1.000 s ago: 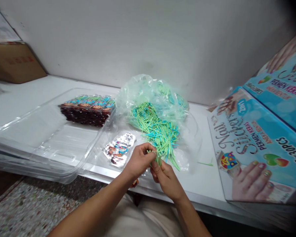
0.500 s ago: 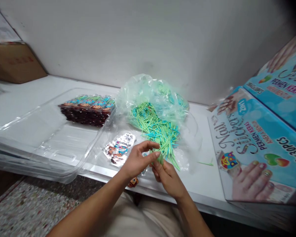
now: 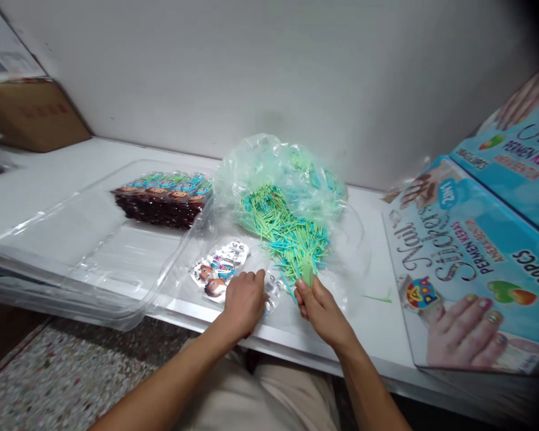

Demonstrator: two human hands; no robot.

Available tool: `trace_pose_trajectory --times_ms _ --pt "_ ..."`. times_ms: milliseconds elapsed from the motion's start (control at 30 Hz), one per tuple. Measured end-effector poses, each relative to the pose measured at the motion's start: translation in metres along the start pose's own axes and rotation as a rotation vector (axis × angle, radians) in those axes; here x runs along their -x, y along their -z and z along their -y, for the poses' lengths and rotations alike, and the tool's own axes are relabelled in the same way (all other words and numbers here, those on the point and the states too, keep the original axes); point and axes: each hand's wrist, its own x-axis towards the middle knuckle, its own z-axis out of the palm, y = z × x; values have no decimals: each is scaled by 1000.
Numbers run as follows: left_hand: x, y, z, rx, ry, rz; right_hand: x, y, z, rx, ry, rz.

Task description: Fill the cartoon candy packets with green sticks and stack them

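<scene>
My left hand (image 3: 245, 302) is closed at the table's front edge, its fingers curled over a clear plastic packet (image 3: 275, 288) that shows past its right side. My right hand (image 3: 318, 308) pinches a small bunch of light green sticks (image 3: 307, 269) between thumb and fingers, upright in front of the pile. Behind it, loose green and blue plastic sticks (image 3: 287, 230) spill out of a thin clear bag (image 3: 251, 161). Flat on the table, left of my left hand, lie printed packets (image 3: 222, 263) with cartoon figures.
A clear plastic tray (image 3: 90, 239) on the left holds a stack of filled packets (image 3: 161, 206). Blue printed boxes (image 3: 471, 269) stand at the right. One stray green stick (image 3: 378, 298) lies beside them. A cardboard box (image 3: 31, 117) sits at the back left.
My hands, together half a second ago, have moved apart. The left went left and down to the packet at the edge; the right moved right with the green sticks.
</scene>
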Motion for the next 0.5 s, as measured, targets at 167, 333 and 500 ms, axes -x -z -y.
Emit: trace_pose_trajectory --times_ms 167,333,500 --pt "-4 -2 10 128 -14 -1 5 2 -5 93 -5 -16" --pt "0 10 16 493 -144 -29 6 6 7 198 80 59" --pt "6 18 11 838 -164 47 10 -1 19 385 147 105"
